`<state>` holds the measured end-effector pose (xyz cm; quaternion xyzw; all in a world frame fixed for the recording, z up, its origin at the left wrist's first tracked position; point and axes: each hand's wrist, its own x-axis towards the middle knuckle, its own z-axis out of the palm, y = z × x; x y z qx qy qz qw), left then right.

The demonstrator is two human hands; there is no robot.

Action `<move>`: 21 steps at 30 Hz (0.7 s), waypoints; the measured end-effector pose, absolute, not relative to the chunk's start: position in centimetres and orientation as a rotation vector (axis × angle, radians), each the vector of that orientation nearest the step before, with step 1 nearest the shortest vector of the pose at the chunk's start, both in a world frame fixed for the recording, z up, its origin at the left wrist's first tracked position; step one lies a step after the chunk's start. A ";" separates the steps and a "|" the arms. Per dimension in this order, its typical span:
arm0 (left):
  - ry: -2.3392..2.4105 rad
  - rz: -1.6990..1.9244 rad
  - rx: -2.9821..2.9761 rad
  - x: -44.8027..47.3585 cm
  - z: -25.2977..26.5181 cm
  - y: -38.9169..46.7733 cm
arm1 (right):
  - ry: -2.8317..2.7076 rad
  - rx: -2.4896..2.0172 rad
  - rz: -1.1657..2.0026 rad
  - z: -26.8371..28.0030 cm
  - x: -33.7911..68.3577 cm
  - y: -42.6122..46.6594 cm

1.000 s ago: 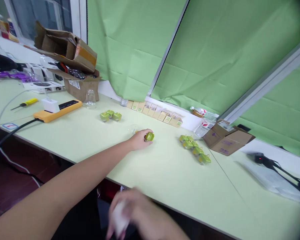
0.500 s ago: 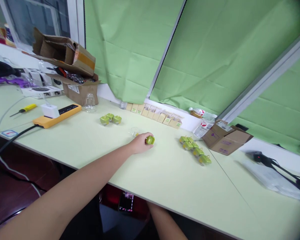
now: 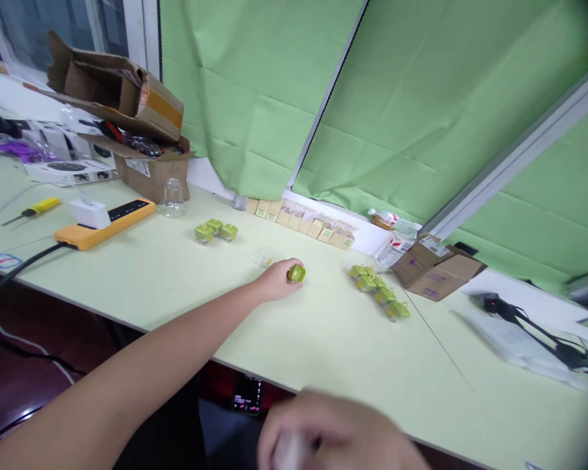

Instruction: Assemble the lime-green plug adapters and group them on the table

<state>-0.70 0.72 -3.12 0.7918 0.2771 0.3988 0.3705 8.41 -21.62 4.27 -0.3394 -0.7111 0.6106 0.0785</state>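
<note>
My left hand (image 3: 278,281) reaches to the middle of the table, its fingers closed round a small green lid (image 3: 296,273) whose hollow side faces me. Just left of that hand a clear plastic piece with a bit of yellow (image 3: 263,258) rests on the tabletop. Low in the view and blurred, my right hand (image 3: 338,427) is curled at the table's front edge around a pale whitish thing (image 3: 293,450) that I cannot make out. Small clear containers with green lids stand in two groups, one left (image 3: 216,230) and one right (image 3: 379,292).
Small tan boxes (image 3: 298,219) line the wall. An orange power strip (image 3: 105,225), a yellow screwdriver (image 3: 42,207) and cardboard boxes (image 3: 144,171) are at left. Another carton (image 3: 434,267) and black cables (image 3: 534,329) lie at right. A lit phone (image 3: 246,393) is below the table edge.
My right hand has risen from under the table into view with a pale thing in it. My left hand stays in place with the green lid. The view has shifted slightly.
</note>
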 end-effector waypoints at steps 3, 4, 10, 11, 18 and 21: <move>0.707 1.062 1.987 -0.8 -3.2 0.8 | -1.809 -1.319 1.301 9.5 12.3 -16.3; 0.712 1.069 1.971 -0.7 -3.2 0.9 | -1.717 -1.413 1.074 10.0 13.6 -14.0; 0.774 1.085 1.914 0.2 -3.8 1.5 | -1.352 -1.905 0.072 2.8 19.0 -4.2; 0.786 1.095 1.909 0.5 -3.7 1.6 | -1.470 -1.965 0.068 1.3 19.3 -3.9; 0.736 1.090 1.932 2.4 -3.1 1.5 | -1.832 -2.076 0.045 -0.8 19.4 -4.4; 0.720 1.099 1.853 2.3 -3.3 1.7 | -1.871 -2.099 0.067 -0.3 19.3 -4.4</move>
